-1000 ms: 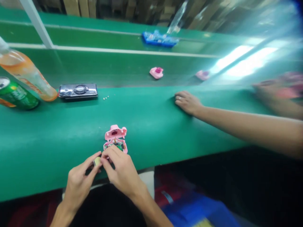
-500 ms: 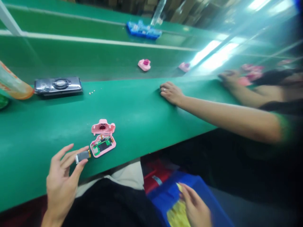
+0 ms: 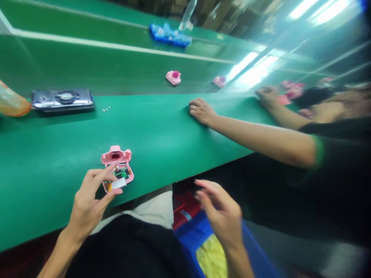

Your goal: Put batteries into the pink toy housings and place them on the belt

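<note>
My left hand (image 3: 92, 197) pinches a small LCD screen (image 3: 118, 183) by its edges, pale back showing and an orange ribbon at one end. It is held over the near edge of an opened pink toy camera half (image 3: 131, 175), with a green circuit board (image 3: 124, 172) inside. Just beyond lies the other pink camera shell (image 3: 116, 156), its hollow side showing and a thin wire running to the board half. My right hand (image 3: 222, 210) hangs in the air past the table edge, slightly blurred, fingers curled but apart, with nothing visible in them.
Below my right hand is a blue bin (image 3: 185, 233) holding yellow pieces (image 3: 213, 256). A dark device (image 3: 63, 100) lies back left, near tiny pale bits (image 3: 106, 109). Pink camera parts (image 3: 174, 77) sit further back. A co-worker's arm (image 3: 246, 133) rests across the table at right.
My left hand has moved right over the camera half, turning the screen from its dark face to its pale back. My right hand has risen from the bin; the yellow piece it held is gone.
</note>
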`<control>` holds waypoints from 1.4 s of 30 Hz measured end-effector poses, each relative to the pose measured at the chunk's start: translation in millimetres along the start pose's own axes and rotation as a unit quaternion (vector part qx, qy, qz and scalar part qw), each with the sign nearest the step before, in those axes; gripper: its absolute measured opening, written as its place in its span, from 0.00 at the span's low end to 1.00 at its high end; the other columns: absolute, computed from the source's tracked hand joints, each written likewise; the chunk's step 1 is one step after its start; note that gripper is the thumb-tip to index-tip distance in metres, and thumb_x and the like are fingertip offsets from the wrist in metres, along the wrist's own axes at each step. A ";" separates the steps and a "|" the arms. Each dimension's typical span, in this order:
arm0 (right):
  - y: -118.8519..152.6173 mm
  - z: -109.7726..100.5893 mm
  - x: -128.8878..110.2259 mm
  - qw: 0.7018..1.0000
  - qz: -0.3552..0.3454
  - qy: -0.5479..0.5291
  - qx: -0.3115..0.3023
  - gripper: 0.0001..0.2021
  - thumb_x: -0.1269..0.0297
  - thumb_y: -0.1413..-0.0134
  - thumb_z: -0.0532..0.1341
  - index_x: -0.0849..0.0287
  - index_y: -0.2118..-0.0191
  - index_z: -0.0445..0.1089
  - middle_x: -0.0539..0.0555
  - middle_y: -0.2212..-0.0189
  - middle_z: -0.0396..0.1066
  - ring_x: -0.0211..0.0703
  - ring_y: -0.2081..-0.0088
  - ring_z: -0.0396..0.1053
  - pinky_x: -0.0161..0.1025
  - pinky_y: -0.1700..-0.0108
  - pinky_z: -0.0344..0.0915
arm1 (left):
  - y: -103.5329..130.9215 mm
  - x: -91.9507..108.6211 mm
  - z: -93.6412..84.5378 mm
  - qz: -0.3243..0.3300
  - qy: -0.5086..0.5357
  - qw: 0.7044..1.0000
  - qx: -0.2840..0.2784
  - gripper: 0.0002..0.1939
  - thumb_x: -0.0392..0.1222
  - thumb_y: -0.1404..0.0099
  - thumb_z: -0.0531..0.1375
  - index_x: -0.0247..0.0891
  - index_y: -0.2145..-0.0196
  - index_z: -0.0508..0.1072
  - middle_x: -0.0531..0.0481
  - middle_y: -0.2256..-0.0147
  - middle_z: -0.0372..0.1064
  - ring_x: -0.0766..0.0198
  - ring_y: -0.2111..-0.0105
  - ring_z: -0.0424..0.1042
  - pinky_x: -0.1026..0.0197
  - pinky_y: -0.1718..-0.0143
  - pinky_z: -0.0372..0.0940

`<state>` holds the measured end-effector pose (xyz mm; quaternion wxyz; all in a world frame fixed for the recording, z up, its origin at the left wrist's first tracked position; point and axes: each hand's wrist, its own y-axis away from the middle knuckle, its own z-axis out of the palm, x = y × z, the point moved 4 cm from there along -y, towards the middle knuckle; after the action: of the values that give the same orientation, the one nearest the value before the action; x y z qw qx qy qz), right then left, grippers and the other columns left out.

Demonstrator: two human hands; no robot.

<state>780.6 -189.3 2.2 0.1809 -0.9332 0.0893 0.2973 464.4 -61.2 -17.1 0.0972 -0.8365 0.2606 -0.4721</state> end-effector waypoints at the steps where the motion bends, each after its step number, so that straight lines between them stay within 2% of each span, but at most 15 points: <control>1: -26.1 19.3 -31.5 0.991 -0.084 -0.062 -0.079 0.10 0.64 0.30 0.60 0.54 0.48 0.76 0.56 0.53 0.78 0.43 0.59 0.78 0.39 0.57 0.77 | 0.1 -1.8 1.9 -0.019 0.019 1.000 -0.009 0.24 0.51 0.28 0.63 0.45 0.38 0.66 0.52 0.60 0.75 0.63 0.59 0.74 0.64 0.55 0.70; 3: -62.7 54.7 -84.0 0.943 -0.213 -0.146 -0.209 0.12 0.66 0.30 0.61 0.55 0.45 0.75 0.57 0.47 0.76 0.44 0.47 0.75 0.41 0.45 0.74 | 0.9 -4.7 5.2 -0.046 0.061 0.997 -0.031 0.26 0.54 0.29 0.63 0.46 0.38 0.65 0.53 0.60 0.75 0.64 0.59 0.76 0.64 0.54 0.71; 5: -82.5 81.6 -115.2 0.889 -0.292 -0.187 -0.298 0.11 0.68 0.29 0.59 0.57 0.46 0.75 0.58 0.46 0.76 0.43 0.44 0.73 0.41 0.41 0.71 | 1.9 -6.2 6.9 -0.057 0.087 0.994 -0.039 0.24 0.53 0.28 0.63 0.46 0.39 0.65 0.52 0.60 0.75 0.64 0.58 0.77 0.63 0.53 0.71; 7: -92.4 98.3 -126.4 0.856 -0.321 -0.198 -0.354 0.10 0.70 0.29 0.59 0.60 0.49 0.75 0.58 0.50 0.78 0.43 0.47 0.74 0.42 0.43 0.72 | 2.6 -6.6 7.5 -0.060 0.091 0.993 -0.032 0.22 0.51 0.28 0.63 0.46 0.40 0.66 0.51 0.58 0.75 0.64 0.57 0.77 0.62 0.53 0.71; 9: -97.4 105.8 -126.4 0.848 -0.319 -0.190 -0.379 0.07 0.70 0.31 0.61 0.60 0.53 0.75 0.57 0.55 0.79 0.43 0.52 0.76 0.42 0.46 0.73 | 3.1 -5.8 7.7 -0.056 0.078 0.995 -0.020 0.20 0.50 0.27 0.63 0.46 0.41 0.67 0.50 0.57 0.73 0.64 0.57 0.77 0.62 0.54 0.71; 12: -99.3 107.0 -123.7 0.858 -0.309 -0.182 -0.368 0.06 0.70 0.33 0.64 0.59 0.52 0.75 0.55 0.55 0.79 0.43 0.54 0.76 0.41 0.47 0.73 | 4.0 -3.5 7.6 -0.044 0.053 0.998 -0.004 0.18 0.47 0.26 0.62 0.45 0.42 0.68 0.49 0.57 0.72 0.63 0.58 0.75 0.62 0.56 0.72; 15: -95.4 106.3 -124.4 0.864 -0.331 -0.195 -0.326 0.09 0.70 0.30 0.60 0.58 0.49 0.74 0.56 0.52 0.79 0.42 0.50 0.76 0.41 0.45 0.73 | 5.7 -3.5 6.4 -0.056 0.036 0.998 0.006 0.17 0.47 0.26 0.62 0.44 0.42 0.68 0.48 0.57 0.72 0.61 0.56 0.74 0.60 0.55 0.72; 18: -91.2 106.5 -119.8 0.881 -0.322 -0.214 -0.272 0.09 0.71 0.30 0.60 0.59 0.50 0.76 0.56 0.54 0.79 0.41 0.52 0.76 0.39 0.49 0.76 | 7.1 -2.1 5.1 -0.034 -0.020 0.999 0.006 0.23 0.52 0.29 0.63 0.42 0.41 0.68 0.44 0.52 0.72 0.55 0.50 0.71 0.55 0.51 0.72; 21: -85.8 106.9 -109.0 0.900 -0.296 -0.215 -0.235 0.09 0.72 0.32 0.62 0.59 0.51 0.77 0.56 0.56 0.79 0.41 0.53 0.76 0.38 0.52 0.77 | 7.3 -2.9 6.0 -0.029 -0.091 0.995 0.010 0.17 0.43 0.26 0.61 0.42 0.42 0.71 0.43 0.47 0.70 0.53 0.46 0.67 0.51 0.47 0.70; 24: -76.8 107.2 -99.8 0.911 -0.308 -0.193 -0.195 0.11 0.75 0.32 0.60 0.61 0.49 0.77 0.58 0.54 0.78 0.42 0.52 0.76 0.39 0.51 0.77 | 6.5 -5.2 7.8 -0.053 -0.084 0.995 0.034 0.12 0.32 0.26 0.59 0.41 0.48 0.75 0.46 0.50 0.72 0.58 0.49 0.70 0.56 0.48 0.70; 27: -68.2 110.5 -97.3 0.913 -0.348 -0.143 -0.160 0.14 0.78 0.31 0.55 0.63 0.49 0.75 0.60 0.53 0.78 0.45 0.51 0.75 0.43 0.49 0.77 | 6.4 -4.6 9.0 -0.054 -0.073 0.994 0.059 0.09 0.30 0.27 0.60 0.38 0.52 0.75 0.47 0.53 0.74 0.62 0.52 0.72 0.61 0.48 0.69; 30: -66.7 114.6 -101.2 0.912 -0.376 -0.094 -0.132 0.14 0.79 0.31 0.53 0.65 0.50 0.75 0.60 0.54 0.79 0.46 0.51 0.75 0.44 0.49 0.77 | 7.2 -2.9 9.8 -0.041 -0.073 0.995 0.060 0.09 0.28 0.28 0.60 0.36 0.53 0.75 0.47 0.53 0.74 0.64 0.52 0.73 0.62 0.45 0.67; 35: -71.6 120.4 -111.0 0.903 -0.403 -0.042 -0.141 0.13 0.78 0.30 0.53 0.65 0.50 0.75 0.59 0.55 0.79 0.47 0.53 0.75 0.43 0.52 0.77 | 6.7 -1.8 9.8 -0.031 -0.074 0.995 0.062 0.09 0.26 0.29 0.60 0.33 0.54 0.75 0.46 0.54 0.74 0.64 0.51 0.72 0.63 0.43 0.66; 42: -74.6 121.3 -120.7 0.907 -0.376 -0.004 -0.192 0.14 0.78 0.29 0.52 0.69 0.51 0.75 0.62 0.57 0.78 0.47 0.59 0.72 0.44 0.55 0.77 | 6.6 -2.1 11.1 -0.042 -0.083 0.994 0.060 0.10 0.26 0.29 0.60 0.36 0.53 0.74 0.46 0.54 0.74 0.62 0.52 0.73 0.61 0.47 0.68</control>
<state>640.3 -66.3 2.4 0.0969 -0.9132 -0.3273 0.2225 470.6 -66.7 -27.4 0.1488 -0.8756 0.1870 -0.4199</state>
